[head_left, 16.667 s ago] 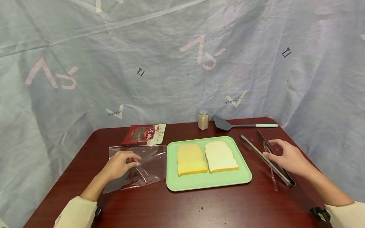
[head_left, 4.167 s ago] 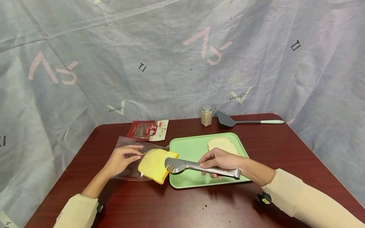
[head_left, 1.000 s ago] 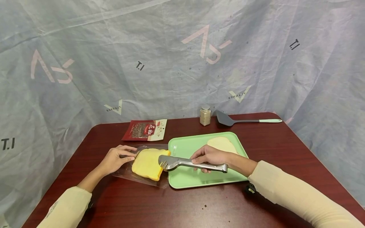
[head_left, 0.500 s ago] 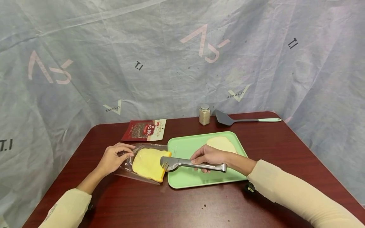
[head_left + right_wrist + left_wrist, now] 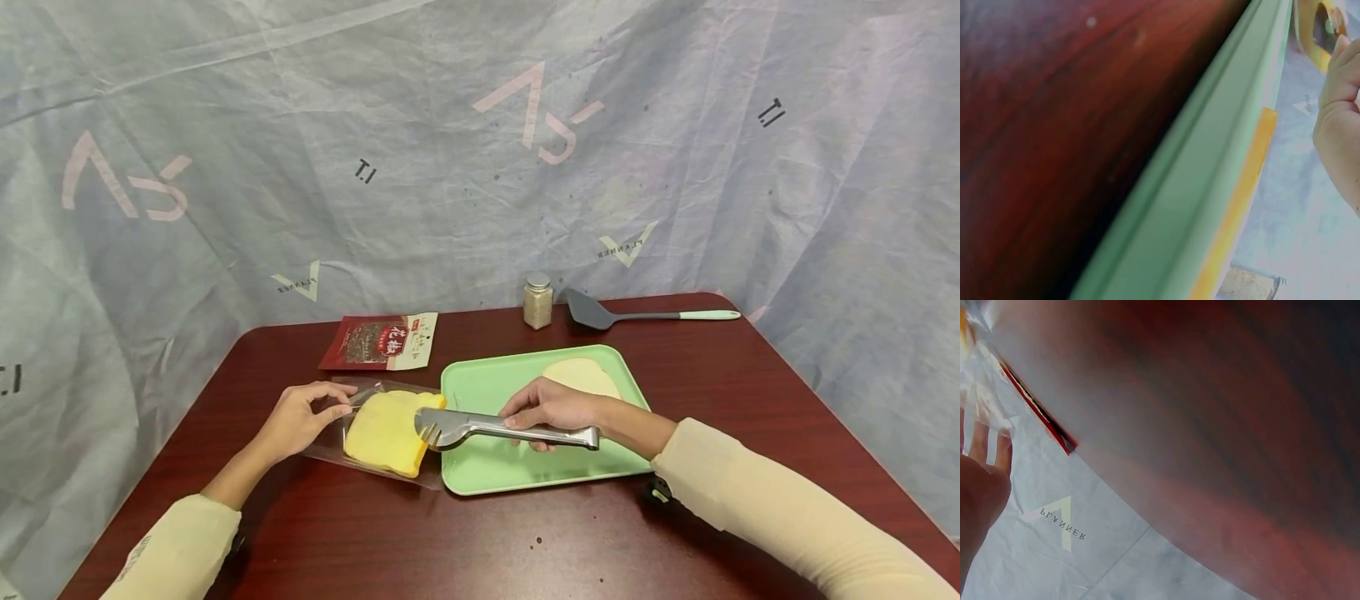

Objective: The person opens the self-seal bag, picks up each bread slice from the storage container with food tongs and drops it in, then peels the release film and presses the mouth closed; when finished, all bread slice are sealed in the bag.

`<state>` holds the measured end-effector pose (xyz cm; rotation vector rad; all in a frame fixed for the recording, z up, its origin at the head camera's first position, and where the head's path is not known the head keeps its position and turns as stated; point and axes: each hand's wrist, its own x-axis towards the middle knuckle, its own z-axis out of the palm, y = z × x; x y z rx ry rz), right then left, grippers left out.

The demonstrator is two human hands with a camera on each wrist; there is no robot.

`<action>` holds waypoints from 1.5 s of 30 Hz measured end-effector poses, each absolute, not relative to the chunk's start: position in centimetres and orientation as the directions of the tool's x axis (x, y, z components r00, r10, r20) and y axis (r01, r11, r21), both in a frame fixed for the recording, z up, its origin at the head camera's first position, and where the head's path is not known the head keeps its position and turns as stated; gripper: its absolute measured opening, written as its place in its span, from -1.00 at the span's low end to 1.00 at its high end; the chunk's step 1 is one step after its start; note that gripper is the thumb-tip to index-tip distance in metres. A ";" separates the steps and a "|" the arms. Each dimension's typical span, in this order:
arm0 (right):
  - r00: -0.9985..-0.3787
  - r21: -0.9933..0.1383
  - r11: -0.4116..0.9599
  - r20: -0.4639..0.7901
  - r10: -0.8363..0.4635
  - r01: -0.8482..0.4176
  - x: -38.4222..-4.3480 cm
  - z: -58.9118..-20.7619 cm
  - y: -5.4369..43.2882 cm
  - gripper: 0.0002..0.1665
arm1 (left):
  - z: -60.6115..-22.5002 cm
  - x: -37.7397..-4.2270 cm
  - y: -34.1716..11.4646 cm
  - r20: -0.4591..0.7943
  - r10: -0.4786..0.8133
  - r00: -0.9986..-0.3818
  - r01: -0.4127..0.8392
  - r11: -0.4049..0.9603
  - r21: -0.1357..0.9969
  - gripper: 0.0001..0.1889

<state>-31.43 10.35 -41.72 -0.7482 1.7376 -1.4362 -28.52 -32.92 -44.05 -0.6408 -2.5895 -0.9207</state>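
At the left of the head view, my left hand (image 5: 303,419) pinches the edge of a clear plastic bag (image 5: 327,452) between thumb and fingers. A yellow bread slice (image 5: 386,432) lies at the bag, its left part against the pinched edge. How much of it is inside the film I cannot tell. My right hand (image 5: 558,410) grips metal tongs (image 5: 491,427) over the green tray (image 5: 480,479). The tongs' toothed tips are at the slice's right edge. Behind the right hand, a white bread slice (image 5: 581,375) rests on the tray, partly hidden.
A red spice packet (image 5: 378,342) lies behind the bag. At the back stand a glass jar (image 5: 537,304) with a metal lid and, beside it, a grey spatula (image 5: 592,312) with a pale handle. A grey cloth hangs behind the dark red table (image 5: 465,550).
Since the oldest frame, the right hand has taken up the tongs and the yellow slice has moved from the tray left to the bag. In the last second, bag and slice have shifted only slightly.
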 end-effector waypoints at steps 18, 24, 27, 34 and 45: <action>-0.556 -0.985 0.171 -0.139 -0.819 -0.004 -31.5 -42.4 9.2 -0.70 | -42.8 -27.4 -31.1 0.457 0.322 -0.829 0.552 0.603 0.576 -0.83; -0.577 -0.989 0.149 -0.125 -0.808 0.005 -31.3 -42.2 9.0 -0.67 | -41.3 -26.5 -30.7 0.420 0.341 -0.841 0.540 0.580 0.610 -0.89; -0.600 -0.988 0.155 -0.140 -0.788 0.027 -31.0 -42.1 8.5 -0.68 | -41.5 -26.5 -30.7 0.423 0.332 -0.843 0.537 0.572 0.620 -0.89; -0.623 -0.977 0.211 -0.183 -0.761 0.030 -30.2 -42.1 7.9 -0.70 | -41.6 -26.5 -30.4 0.458 0.304 -0.836 0.546 0.547 0.634 -0.89; -0.654 -0.983 0.175 -0.169 -0.738 0.057 -29.7 -42.2 7.6 -0.67 | -41.4 -26.2 -29.9 0.509 0.311 -0.803 0.586 0.569 0.577 -0.85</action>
